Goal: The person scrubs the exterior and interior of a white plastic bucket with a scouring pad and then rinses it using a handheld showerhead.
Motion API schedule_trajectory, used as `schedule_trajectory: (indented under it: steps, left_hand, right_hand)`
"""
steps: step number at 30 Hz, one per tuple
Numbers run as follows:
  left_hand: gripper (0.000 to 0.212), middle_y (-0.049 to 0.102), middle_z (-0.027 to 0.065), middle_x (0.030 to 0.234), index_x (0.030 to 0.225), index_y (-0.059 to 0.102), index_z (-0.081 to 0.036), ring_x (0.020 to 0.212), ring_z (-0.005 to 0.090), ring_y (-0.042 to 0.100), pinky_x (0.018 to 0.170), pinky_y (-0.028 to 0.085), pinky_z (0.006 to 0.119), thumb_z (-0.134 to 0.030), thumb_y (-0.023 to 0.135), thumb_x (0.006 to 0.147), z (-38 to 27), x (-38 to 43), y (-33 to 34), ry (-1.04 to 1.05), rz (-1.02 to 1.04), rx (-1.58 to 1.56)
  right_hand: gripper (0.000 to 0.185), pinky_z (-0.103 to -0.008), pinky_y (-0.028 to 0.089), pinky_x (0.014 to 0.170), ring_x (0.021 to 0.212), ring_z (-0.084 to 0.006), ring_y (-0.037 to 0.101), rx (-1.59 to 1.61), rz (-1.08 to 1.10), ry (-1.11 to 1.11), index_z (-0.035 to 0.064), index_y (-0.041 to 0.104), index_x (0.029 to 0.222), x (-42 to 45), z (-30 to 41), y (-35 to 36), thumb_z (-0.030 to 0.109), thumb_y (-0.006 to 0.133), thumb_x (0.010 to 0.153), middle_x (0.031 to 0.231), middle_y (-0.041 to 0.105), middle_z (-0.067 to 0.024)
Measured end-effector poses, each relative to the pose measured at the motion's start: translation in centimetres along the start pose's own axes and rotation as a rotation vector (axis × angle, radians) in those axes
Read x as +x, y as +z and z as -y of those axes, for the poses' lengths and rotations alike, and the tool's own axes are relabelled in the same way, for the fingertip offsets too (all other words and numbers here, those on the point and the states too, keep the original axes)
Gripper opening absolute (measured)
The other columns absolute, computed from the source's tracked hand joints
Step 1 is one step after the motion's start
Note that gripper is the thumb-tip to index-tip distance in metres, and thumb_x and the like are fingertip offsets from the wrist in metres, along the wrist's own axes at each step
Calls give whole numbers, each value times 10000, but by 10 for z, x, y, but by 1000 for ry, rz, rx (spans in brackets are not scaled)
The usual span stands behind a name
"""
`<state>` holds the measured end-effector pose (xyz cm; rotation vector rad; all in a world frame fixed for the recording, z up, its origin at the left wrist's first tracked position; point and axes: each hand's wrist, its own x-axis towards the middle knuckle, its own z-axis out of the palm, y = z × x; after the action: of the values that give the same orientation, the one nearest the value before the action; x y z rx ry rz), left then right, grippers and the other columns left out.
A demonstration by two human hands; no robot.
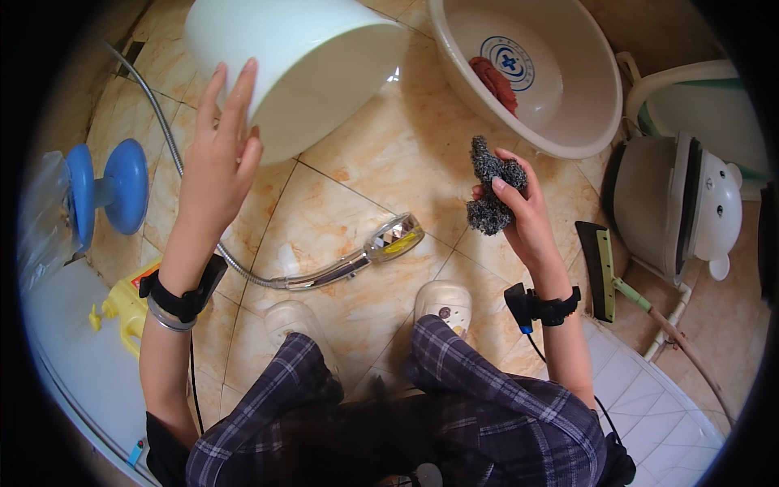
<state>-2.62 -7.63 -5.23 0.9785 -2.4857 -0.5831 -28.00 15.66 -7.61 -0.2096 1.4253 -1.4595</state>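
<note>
My right hand (520, 201) holds a dark grey scouring pad of curly mesh (490, 189) between thumb and fingers, just below the large basin. My left hand (225, 140) lies with spread fingers against the outer wall of a white plastic bucket (261, 49), which is tipped on its side with its mouth towards the lower right. A handheld shower head (395, 237) rests on the tiled floor between my hands, its metal hose (155, 103) running up to the left. In the cream plastic basin (572, 91) lies a crumpled red cloth (494, 85).
At the left are a blue double-disc plastic object (126, 185) and a yellow pump bottle (128, 304). To the right stand a bear-faced lidded bin (648, 201), a floor squeegee (602, 271) and another basin (700, 103). My clog-style shoes (443, 304) are on the floor.
</note>
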Motion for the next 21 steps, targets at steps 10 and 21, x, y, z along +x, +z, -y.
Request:
schedule_trajectory:
  steps: [10,21]
  left_hand:
    - [706,278,260,1386,1393,301,-309,807,354,618,698,513,401,-4,515,793,-30,26,-19,100,297,141]
    - [644,344,268,1342,1389,308,-289,718,350,628,567,528,386,-215,584,812,-57,20,-29,159,330,365]
  right_hand:
    - [351,-214,454,635,745,-80,534,-525,217,-179,57,535,1156,49,-1,40,148,629,830,915,570,-34]
    - [333,-201,448,630,733,-65,543,-370,228,-106,64,540,1140,41,-7,66,111,639,826,866,584,-7]
